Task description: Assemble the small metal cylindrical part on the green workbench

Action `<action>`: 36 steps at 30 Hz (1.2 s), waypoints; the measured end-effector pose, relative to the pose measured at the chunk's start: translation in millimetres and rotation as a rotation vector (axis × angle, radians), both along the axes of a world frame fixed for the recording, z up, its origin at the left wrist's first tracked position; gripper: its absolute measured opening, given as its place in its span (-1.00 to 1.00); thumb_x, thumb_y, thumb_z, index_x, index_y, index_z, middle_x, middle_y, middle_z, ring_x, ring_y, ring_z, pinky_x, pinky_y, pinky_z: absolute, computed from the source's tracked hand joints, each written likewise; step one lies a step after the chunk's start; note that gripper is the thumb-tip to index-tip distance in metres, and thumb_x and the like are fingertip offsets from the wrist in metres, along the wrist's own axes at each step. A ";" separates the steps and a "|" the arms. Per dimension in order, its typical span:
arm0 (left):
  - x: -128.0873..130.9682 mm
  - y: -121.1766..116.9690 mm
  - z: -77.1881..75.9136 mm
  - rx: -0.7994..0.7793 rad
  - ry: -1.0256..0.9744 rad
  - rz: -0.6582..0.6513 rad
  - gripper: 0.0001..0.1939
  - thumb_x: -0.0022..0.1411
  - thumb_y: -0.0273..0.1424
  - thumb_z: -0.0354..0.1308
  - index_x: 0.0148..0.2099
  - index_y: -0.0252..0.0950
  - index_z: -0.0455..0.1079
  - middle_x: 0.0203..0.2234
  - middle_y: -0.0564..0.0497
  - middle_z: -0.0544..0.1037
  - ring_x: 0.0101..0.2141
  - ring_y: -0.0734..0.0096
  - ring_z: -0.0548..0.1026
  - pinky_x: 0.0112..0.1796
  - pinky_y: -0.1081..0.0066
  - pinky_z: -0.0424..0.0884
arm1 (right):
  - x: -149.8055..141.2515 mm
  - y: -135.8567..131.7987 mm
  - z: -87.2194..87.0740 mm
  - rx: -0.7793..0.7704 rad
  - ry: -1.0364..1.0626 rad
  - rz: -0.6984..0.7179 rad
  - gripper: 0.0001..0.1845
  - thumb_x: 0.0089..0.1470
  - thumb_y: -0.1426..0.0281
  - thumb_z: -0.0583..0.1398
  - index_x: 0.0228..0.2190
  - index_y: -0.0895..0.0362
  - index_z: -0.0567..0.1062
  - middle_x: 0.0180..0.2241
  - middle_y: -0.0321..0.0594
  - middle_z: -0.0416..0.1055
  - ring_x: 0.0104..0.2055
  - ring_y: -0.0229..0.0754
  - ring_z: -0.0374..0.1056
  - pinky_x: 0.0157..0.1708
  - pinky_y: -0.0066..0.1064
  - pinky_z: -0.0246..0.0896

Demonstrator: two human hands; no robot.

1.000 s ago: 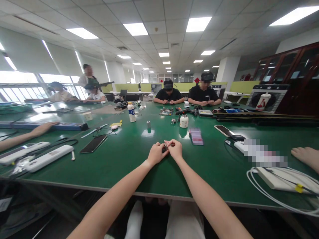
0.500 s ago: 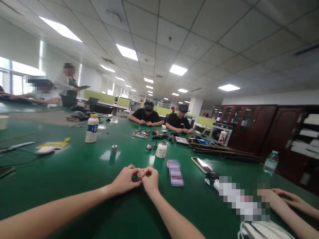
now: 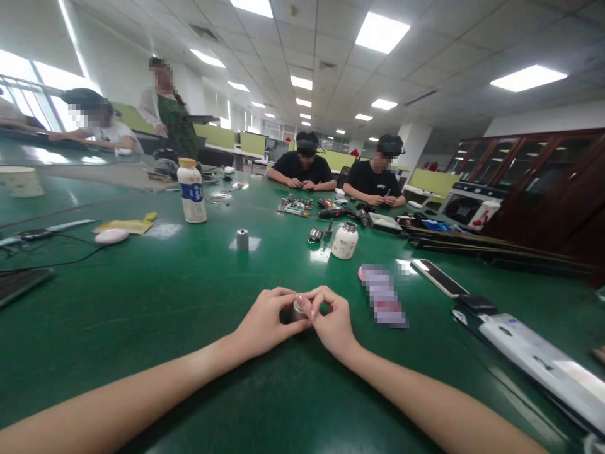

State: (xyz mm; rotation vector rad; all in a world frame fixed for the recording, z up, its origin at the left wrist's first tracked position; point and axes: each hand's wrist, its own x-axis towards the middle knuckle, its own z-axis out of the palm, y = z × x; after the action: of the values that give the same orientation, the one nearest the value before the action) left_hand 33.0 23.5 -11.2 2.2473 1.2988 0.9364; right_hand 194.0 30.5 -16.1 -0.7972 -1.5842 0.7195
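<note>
Both of my hands meet low over the green table, around a small grey metal cylinder (image 3: 299, 311). My left hand (image 3: 265, 320) curls round it from the left, thumb in front and fingers behind. From the right, my right hand (image 3: 334, 320) pinches at its top with thumb and forefinger. Much of the piece is hidden by the fingers. Beyond my left hand another grey cylinder (image 3: 242, 240) stands upright on the table. A white patterned bottle body (image 3: 345, 242), its metal neck uncovered, is behind my right hand.
Right of my hands lie a blurred purple packet (image 3: 384, 296), a phone (image 3: 439, 278) and a long white device (image 3: 539, 359). A blue-labelled bottle (image 3: 192, 192) stands back left. Tools and a circuit board (image 3: 295, 206) lie farther off, before two seated people (image 3: 302, 165).
The view has tilted down and swung a little. My hands stay together, and the grey piece between them shows more clearly. The other person's hands at right have left the view.
</note>
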 end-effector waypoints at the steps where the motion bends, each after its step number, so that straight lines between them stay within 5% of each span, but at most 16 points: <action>1: -0.1 -0.6 -0.1 0.000 0.005 -0.007 -0.67 0.09 -0.08 0.24 -0.13 -0.08 0.58 -0.10 -0.03 0.57 -0.08 0.14 0.46 0.00 0.19 0.30 | 0.3 -1.8 0.5 -0.001 0.006 -0.009 -0.60 0.05 0.25 0.28 -0.70 0.07 0.31 -0.48 -0.23 0.49 -0.33 -0.14 0.44 -0.23 -0.26 0.33; 17: -8.4 -2.9 -4.4 -0.003 0.041 -0.019 -0.66 0.13 -0.08 0.21 -0.08 -0.09 0.54 -0.07 -0.07 0.55 -0.06 0.11 0.46 -0.01 0.14 0.35 | 1.0 -15.0 12.0 0.039 -0.024 0.047 -0.91 0.01 0.41 0.25 -0.41 0.05 0.40 -0.29 -0.21 0.54 -0.20 -0.13 0.47 -0.14 -0.29 0.36; 22: -9.0 -4.2 -6.5 0.022 0.047 -0.011 -0.64 0.16 -0.09 0.19 -0.04 -0.09 0.52 -0.07 -0.07 0.54 -0.07 0.13 0.46 -0.03 0.17 0.38 | 2.9 -15.2 9.0 -0.013 -0.145 0.017 -0.77 0.04 0.38 0.25 -0.19 0.01 0.54 -0.17 -0.20 0.55 -0.12 -0.12 0.46 -0.05 -0.26 0.34; 36: -7.6 -13.0 2.5 -0.001 0.074 0.000 -0.65 0.19 -0.14 0.19 -0.01 -0.11 0.50 -0.06 -0.07 0.52 -0.06 0.17 0.45 -0.03 0.17 0.39 | 3.6 -12.2 7.2 -0.149 -0.068 0.095 -0.83 0.09 0.26 0.25 -0.36 0.09 0.58 -0.29 -0.19 0.57 -0.16 -0.12 0.46 -0.05 -0.24 0.32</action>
State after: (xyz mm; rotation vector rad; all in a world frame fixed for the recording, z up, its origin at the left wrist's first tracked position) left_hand 25.4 10.5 -8.7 2.3015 1.3306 0.8601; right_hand 197.6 18.3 -8.9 -0.8669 -1.6523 0.8962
